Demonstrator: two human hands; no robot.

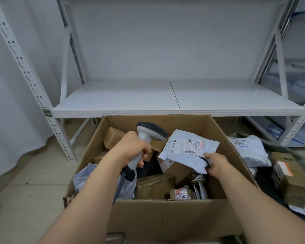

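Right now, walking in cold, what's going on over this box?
A person seems to be scanning parcels. Their left hand grips a grey handheld barcode scanner, held close beside a pale plastic mailer bag with a printed shipping label, which the right hand pinches by one corner. Both are held over a large open brown cardboard box filled with more small parcels. A white metal shelf stands behind it, and a few other packages lie to the right.

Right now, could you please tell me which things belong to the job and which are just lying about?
In use: grey barcode scanner in left hand; pale labelled plastic mailer bag in right hand; open brown cardboard box.
Lying about: white metal shelf; grey plastic parcel on floor; taped brown carton.
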